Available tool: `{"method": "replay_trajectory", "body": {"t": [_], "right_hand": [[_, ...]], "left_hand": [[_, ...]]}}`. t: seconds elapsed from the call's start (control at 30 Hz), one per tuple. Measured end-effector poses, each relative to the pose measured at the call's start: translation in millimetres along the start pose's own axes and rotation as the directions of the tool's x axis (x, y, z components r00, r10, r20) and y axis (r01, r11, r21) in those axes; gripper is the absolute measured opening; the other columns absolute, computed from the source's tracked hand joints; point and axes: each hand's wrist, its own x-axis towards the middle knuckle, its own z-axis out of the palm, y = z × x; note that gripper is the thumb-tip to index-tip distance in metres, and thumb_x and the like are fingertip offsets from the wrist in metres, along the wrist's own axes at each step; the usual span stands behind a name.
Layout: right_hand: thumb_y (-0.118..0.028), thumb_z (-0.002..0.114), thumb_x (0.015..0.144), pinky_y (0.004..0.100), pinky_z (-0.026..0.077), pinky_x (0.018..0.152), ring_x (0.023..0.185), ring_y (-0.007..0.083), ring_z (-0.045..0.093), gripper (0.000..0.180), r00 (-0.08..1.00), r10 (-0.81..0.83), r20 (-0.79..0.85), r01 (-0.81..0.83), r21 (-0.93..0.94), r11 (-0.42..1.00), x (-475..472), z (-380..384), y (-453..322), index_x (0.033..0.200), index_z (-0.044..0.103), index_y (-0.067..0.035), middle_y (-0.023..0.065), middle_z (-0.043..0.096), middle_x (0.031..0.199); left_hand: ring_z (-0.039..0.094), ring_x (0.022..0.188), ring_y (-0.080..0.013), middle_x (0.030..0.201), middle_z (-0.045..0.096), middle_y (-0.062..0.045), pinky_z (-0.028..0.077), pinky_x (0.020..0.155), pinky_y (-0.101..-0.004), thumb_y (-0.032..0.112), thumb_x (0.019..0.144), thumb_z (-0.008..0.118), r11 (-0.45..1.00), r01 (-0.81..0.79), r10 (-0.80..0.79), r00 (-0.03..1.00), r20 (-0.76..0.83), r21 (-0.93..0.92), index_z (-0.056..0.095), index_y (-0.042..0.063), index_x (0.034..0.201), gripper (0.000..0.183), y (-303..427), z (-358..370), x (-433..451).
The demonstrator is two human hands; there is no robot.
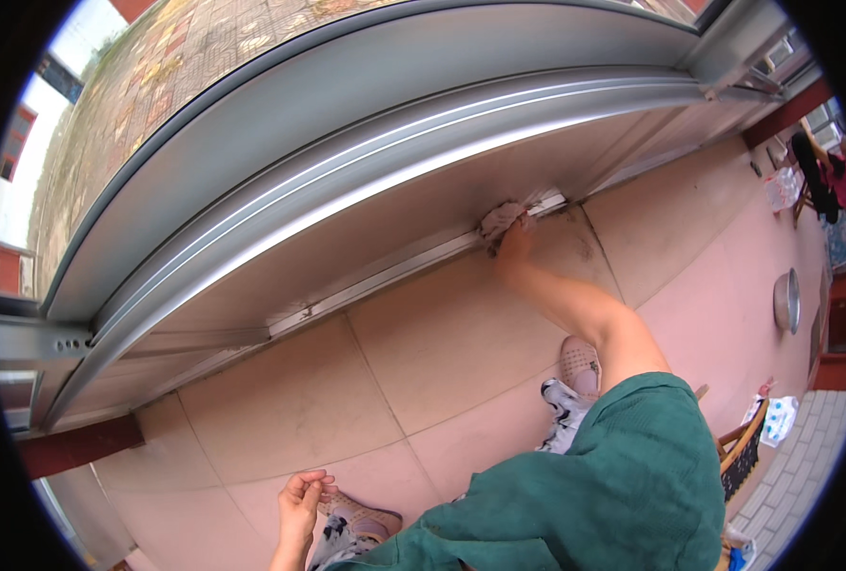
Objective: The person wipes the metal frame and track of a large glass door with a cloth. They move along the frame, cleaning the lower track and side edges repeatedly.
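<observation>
Down by the floor, my right hand [516,230] grips a crumpled pale cloth [501,218]. The cloth presses against the foot of a smooth wall panel [423,221], over the narrow white ledge [373,289] that runs along the floor tiles [451,314]. Part of the ledge is hidden behind the cloth and fingers. Dark smudges mark the tile just right of my hand. My left hand [304,494] hangs loosely curled above the floor beside my left shoe [365,515], with nothing in it. My right shoe [578,360] is below my right forearm.
Above the panel runs a metal window frame [394,135], with patterned paving [216,64] outside the glass. To the right are a metal basin [787,301], a wooden chair [740,442] and, farther off, a seated person [815,171]. A dark red beam [80,444] is at left.
</observation>
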Motion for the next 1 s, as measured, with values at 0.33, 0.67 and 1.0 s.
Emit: {"method": "replay_trajectory", "body": {"t": [0.33, 0.67, 1.0], "right_hand": [[-0.029, 0.044, 0.09, 0.0405, 0.041, 0.09, 0.107, 0.0349, 0.053, 0.043, 0.969, -0.224, 0.106, 0.248, -0.417, 0.874, -160.5, 113.0, 112.2, 0.119, 0.05, 0.002, 0.0239, 0.055, 0.115], [-0.026, 0.049, 0.085, 0.0421, 0.045, 0.084, 0.098, 0.0337, 0.059, 0.043, 0.771, -0.02, 0.636, 0.338, -0.383, 0.86, -366.4, 197.2, 177.6, 0.118, 0.049, 0.001, 0.021, 0.061, 0.106], [-0.029, 0.049, 0.088, 0.0289, 0.048, 0.08, 0.093, 0.0161, 0.059, 0.038, 0.479, 0.53, 0.699, 0.099, -0.643, 0.759, -408.7, 135.6, 74.9, 0.116, 0.055, -0.003, 0.0094, 0.062, 0.105]], "left_hand": [[0.063, 0.091, -0.0164, 0.102, 0.065, -0.012, 0.049, 0.078, -0.0269, 0.005, 0.094, 0.049, 0.98, -0.098, 0.147, 0.945, 0.293, -0.175, 0.057, -0.002, 0.11, 0.019, -17.0, -46.2, 41.4], [0.061, 0.097, -0.0153, 0.105, 0.063, -0.01, 0.049, 0.087, -0.029, 0.007, 0.096, 0.047, 0.928, -0.244, 0.372, 0.679, 0.633, -0.283, 0.058, -0.002, 0.112, 0.022, -4.7, -58.1, 57.7], [0.062, 0.093, -0.016, 0.099, 0.064, -0.01, 0.05, 0.084, -0.0296, 0.003, 0.094, 0.047, 0.757, -0.406, 0.653, 0.483, 0.583, -0.511, 0.057, -0.002, 0.108, 0.019, 17.3, -48.2, 73.1]]}}
